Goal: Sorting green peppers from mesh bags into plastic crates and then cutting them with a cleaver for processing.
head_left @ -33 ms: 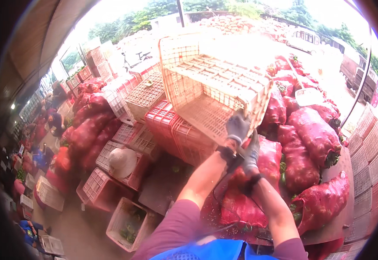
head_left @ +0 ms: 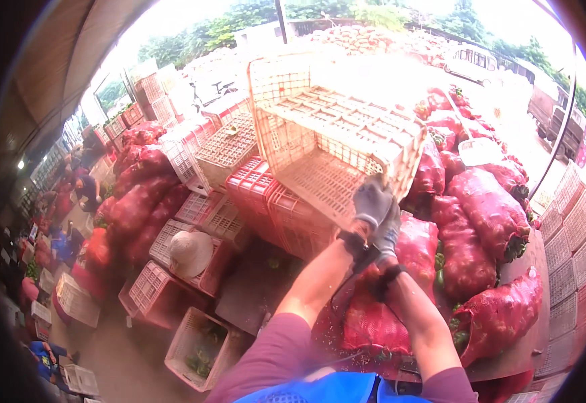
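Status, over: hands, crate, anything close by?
Left hand and right hand together at pale crate, grip unclear. Crate's open side faces camera. Red sacks close right.

No txt, labels, nos. or signs legible in view (bright glare, blur w/ distance).

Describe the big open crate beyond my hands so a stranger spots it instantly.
Find the heap of red mesh sacks on the right, then look left of it, just past the gray-gloved left hand. There is a large pale plastic crate. Its hollow inside faces the viewer, while the pale crate farther left shows a flat slatted top.
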